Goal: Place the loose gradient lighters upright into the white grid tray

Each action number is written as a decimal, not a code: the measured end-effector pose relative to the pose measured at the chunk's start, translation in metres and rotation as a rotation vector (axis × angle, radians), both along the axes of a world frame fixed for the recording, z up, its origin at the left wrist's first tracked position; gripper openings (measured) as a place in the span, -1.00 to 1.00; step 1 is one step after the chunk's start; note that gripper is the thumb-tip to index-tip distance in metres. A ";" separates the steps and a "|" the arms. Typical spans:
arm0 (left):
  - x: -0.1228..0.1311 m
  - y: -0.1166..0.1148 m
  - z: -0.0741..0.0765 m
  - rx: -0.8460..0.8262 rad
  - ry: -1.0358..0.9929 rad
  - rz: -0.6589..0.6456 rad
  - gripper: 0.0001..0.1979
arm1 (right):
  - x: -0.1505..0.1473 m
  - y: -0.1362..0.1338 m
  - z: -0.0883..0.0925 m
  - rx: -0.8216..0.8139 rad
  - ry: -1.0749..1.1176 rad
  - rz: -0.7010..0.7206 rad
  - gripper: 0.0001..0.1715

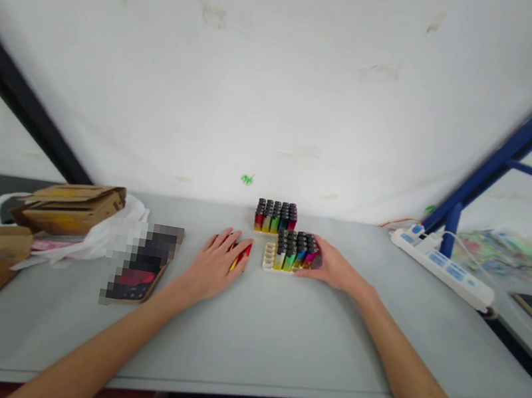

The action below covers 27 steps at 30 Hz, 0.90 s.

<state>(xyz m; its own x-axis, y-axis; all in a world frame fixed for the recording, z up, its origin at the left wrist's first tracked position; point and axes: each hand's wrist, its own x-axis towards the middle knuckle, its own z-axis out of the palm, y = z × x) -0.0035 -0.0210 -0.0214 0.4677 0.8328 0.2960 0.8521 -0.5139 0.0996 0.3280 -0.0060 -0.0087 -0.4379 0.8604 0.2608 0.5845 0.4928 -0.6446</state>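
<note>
Several red and yellow lighters (240, 257) are partly hidden under my left hand (220, 260), whose fingers curl over them at the tabletop. Just to their right stands a pale slotted tray (269, 257) holding rows of upright lighters (290, 254) in white, green, blue and purple with black tops. The left-end column of slots in it shows no lighters. At the tray's right end, my right hand (329, 264) is closed around its side, thumb in front and fingers behind. Behind it, a second tray of lighters (276, 218) is full of upright ones, touched by neither hand.
A phone (147, 267) lies left of my left hand, partly blurred out. Farther left are a white plastic bag (104, 227) and opened cardboard boxes (67, 208). A white power strip (441, 267) with plugs sits at the right, near a blue metal frame (512, 144). A white wall rises behind.
</note>
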 end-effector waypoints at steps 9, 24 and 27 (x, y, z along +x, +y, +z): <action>-0.001 0.006 0.002 -0.058 -0.018 0.034 -0.36 | 0.002 -0.002 -0.002 -0.008 0.052 0.009 0.14; -0.024 0.021 0.016 -0.092 -0.052 -0.107 -0.16 | -0.011 -0.002 -0.005 -0.028 0.009 -0.015 0.13; -0.018 0.021 0.015 -0.126 -0.044 -0.134 -0.13 | -0.009 -0.001 -0.007 -0.020 0.014 -0.014 0.09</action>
<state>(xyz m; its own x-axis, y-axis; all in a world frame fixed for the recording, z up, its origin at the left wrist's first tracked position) -0.0210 -0.0005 -0.0060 0.5658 0.7957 0.2161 0.7703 -0.6036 0.2057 0.3186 -0.0069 -0.0160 -0.4225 0.8714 0.2492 0.5819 0.4716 -0.6626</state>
